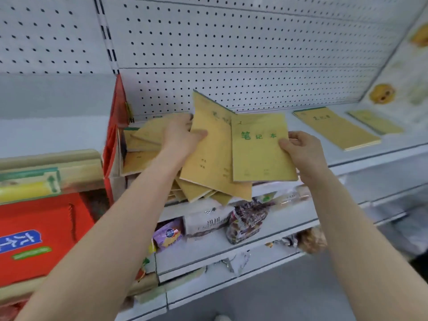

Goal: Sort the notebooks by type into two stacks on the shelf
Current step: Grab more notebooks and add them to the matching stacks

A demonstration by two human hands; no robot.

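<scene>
The green-titled notebook (261, 148), a yellow-brown booklet with 3 green characters on its cover, is held upright in front of the shelf (398, 141), cover facing the camera. The right hand (302, 150) pinches its right edge, thumb on the cover and fingers curled behind. Its left edge overlaps the fanned bundle of notebooks (209, 163), which carries the same cover colour in a taller format. The left hand (181, 135) grips this bundle near its top, thumb across the front cover and fingers hidden behind; the lower corners of the bundle splay out past the shelf's front edge. Behind the left hand, a loose heap of notebooks (142, 141) lies at the left end of the shelf. On the right part of the shelf, 2 stacks lie flat, near each other but apart: the large-format stack (335, 128) and, further right, the small-format stack (375, 122). A white pegboard back panel (231, 42) rises behind the shelf. On the lower shelf (231, 253) lie snack packets (246, 222). A red carton (41, 232) occupies the far left.
</scene>
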